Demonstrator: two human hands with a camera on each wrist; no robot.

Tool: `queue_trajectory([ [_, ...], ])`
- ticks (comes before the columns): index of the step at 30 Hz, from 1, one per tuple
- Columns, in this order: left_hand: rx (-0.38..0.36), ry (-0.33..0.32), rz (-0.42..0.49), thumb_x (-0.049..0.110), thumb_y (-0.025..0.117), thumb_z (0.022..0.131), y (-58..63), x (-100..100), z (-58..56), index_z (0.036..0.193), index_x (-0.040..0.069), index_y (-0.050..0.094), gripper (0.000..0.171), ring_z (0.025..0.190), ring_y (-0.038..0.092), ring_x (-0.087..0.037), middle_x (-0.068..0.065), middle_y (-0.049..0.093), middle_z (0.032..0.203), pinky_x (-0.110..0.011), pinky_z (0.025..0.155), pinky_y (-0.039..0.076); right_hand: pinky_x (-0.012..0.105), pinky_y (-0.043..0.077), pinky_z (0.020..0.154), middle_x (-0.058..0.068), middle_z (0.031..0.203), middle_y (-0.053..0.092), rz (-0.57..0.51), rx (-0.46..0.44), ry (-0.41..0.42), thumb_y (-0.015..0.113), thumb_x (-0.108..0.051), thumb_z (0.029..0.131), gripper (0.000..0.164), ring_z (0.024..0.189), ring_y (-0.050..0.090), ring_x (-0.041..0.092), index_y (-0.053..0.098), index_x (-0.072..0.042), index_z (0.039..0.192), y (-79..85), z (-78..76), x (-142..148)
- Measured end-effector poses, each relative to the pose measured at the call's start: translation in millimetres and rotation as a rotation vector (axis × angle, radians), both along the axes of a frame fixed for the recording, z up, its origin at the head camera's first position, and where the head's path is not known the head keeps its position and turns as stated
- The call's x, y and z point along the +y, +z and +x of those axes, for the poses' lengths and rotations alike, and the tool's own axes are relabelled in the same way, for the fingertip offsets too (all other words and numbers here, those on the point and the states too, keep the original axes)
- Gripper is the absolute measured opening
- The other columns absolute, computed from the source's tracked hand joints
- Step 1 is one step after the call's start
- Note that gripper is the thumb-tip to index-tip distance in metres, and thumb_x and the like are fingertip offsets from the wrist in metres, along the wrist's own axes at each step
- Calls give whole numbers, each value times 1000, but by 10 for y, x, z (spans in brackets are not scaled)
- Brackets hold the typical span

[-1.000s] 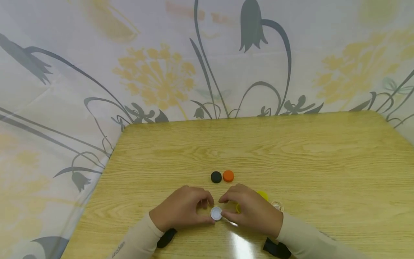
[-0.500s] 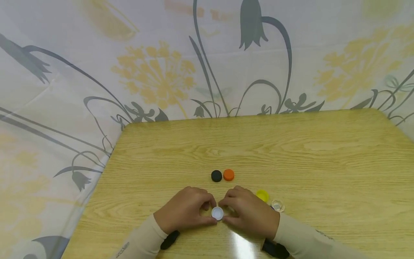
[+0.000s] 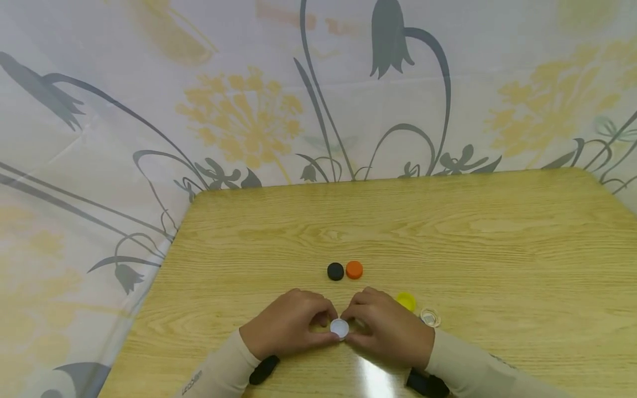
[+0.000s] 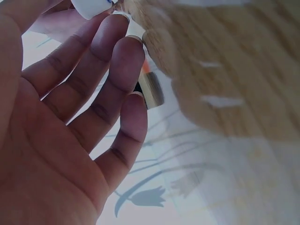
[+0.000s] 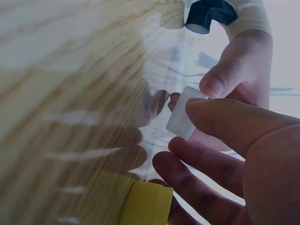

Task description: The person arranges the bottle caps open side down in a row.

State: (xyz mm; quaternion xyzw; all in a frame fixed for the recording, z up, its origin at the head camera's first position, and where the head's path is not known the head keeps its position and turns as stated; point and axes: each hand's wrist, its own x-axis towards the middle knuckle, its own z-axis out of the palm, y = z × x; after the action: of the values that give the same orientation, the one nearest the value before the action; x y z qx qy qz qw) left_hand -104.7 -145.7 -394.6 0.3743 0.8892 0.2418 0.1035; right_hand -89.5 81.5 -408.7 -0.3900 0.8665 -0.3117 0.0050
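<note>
A small white bottle cap (image 3: 340, 329) is between my two hands, its hollow side facing up in the head view. My left hand (image 3: 291, 323) pinches its left side with thumb and forefinger. From the right, my right hand (image 3: 390, 329) pinches it too. In the right wrist view the cap's ribbed side (image 5: 182, 123) shows, with the right thumb pressed on it and the left thumb at its upper edge. Only part of the white cap (image 4: 91, 5) appears at the top of the left wrist view. The left hand's other fingers are extended.
Behind the hands sit a black cap (image 3: 335, 271) and an orange cap (image 3: 354, 270) side by side. A yellow cap (image 3: 406, 301) and a cream ring-shaped piece (image 3: 430, 317) lie beyond the right hand. All are on the wooden table (image 3: 249, 237), before a flowered cloth (image 3: 338, 110).
The right hand's fingers have closed in on the white cap from slightly apart. The left fingertips have also drawn in around it. The black and orange caps have stayed in place.
</note>
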Motion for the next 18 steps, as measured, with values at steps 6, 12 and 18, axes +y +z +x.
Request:
queue_trajectory([
  [6, 6, 21, 17, 41, 76, 89, -6, -6, -10, 96, 23, 73, 20, 69, 56, 5, 18, 64, 78, -15, 71, 46, 21, 48, 75, -15, 92, 68, -29, 12, -12, 77, -23, 88, 10, 85, 55, 3, 76, -19, 97, -10, 1, 23],
  [12, 11, 31, 90, 34, 79, 87, 17, 2, -21, 100, 18, 72, 22, 71, 61, 6, 12, 72, 83, -8, 67, 48, 25, 51, 79, -15, 93, 69, -67, 29, -31, 79, -22, 87, 15, 87, 59, 3, 74, -18, 100, 7, -31, 43],
  [18, 9, 66, 180, 27, 82, 84, 55, 4, -19, 104, 15, 72, 25, 76, 66, 2, 8, 75, 90, -16, 71, 53, 26, 54, 76, -13, 94, 69, -106, 0, -82, 81, -17, 85, 24, 87, 61, 4, 71, -17, 106, 39, -38, 59],
])
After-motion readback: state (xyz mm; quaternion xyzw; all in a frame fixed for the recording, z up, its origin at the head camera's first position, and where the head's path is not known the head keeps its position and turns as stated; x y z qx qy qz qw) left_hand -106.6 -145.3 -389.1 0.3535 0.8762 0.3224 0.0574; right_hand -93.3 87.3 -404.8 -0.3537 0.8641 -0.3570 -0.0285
